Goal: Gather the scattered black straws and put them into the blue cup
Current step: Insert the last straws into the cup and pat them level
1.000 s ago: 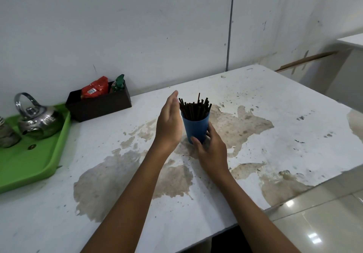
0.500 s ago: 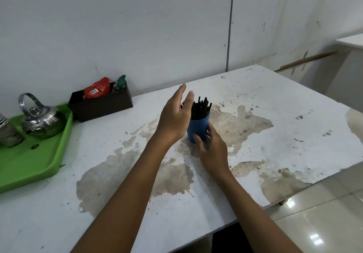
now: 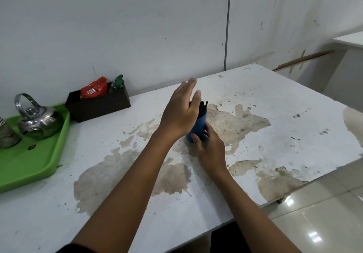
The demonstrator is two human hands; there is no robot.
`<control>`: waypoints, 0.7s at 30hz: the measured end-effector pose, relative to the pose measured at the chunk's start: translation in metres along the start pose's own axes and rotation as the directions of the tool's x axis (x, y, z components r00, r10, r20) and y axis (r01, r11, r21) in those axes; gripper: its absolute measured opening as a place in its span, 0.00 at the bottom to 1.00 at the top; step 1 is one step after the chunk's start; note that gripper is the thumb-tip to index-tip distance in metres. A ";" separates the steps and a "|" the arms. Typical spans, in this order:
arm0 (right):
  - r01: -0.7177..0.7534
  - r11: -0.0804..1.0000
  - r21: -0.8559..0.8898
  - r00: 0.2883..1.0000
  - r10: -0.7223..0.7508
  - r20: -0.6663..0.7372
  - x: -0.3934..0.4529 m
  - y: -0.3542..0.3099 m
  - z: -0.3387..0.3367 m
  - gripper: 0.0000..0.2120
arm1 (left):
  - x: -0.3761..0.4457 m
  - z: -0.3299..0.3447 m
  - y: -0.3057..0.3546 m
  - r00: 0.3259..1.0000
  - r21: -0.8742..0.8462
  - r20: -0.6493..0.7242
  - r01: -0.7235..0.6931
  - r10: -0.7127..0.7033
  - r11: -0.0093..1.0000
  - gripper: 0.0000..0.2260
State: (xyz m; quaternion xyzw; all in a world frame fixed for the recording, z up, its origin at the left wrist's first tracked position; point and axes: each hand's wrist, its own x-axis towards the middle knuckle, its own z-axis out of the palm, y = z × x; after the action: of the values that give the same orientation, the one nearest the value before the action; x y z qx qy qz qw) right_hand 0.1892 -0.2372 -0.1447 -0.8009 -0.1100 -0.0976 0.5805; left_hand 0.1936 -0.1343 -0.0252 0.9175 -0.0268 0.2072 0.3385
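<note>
the stained white table point(image 3: 255, 99) fills the middle of the frame, and no loose straws show anywhere on its visible top. at the left edge sits a green tray point(image 3: 29, 166) with a metal kettle point(image 3: 37, 121), and just right of it a dark box point(image 3: 102, 105) holding packets. at frame centre the left hand point(image 3: 180, 115) hangs flat, fingers straight and released, over and in front of the blue cup point(image 3: 198, 127), gripping nothing. just below it the right hand point(image 3: 212, 150) curls round the cup's base, steadying it upright on the table. the black straws point(image 3: 203, 106) stand bunched inside the cup, tips poking above the rim. the gathering looks done; what seems left is tamping the bundle level and letting go.
</note>
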 end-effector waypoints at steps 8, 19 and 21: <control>-0.006 1.000 -0.008 1.000 0.006 0.008 0.000 -0.002 -0.001 0.21 | 0.000 0.012 -0.006 0.970 0.323 0.227 -0.156 0.084 0.934 0.21; 0.012 1.000 0.010 1.000 -0.012 0.012 0.001 0.000 0.000 0.21 | -0.007 0.001 -0.022 0.982 0.203 0.095 -0.178 0.162 0.963 0.22; -0.025 0.997 0.078 1.000 0.025 0.008 0.001 -0.001 -0.003 0.22 | -0.011 -0.002 -0.029 0.995 0.111 0.040 -0.098 0.094 0.989 0.24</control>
State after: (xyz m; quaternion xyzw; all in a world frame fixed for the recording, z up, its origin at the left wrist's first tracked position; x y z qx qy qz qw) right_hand 0.1895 -0.2397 -0.1425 -0.7792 -0.1058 -0.0829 0.6123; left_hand 0.1881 -0.1120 -0.0457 0.9362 -0.0648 0.2085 0.2753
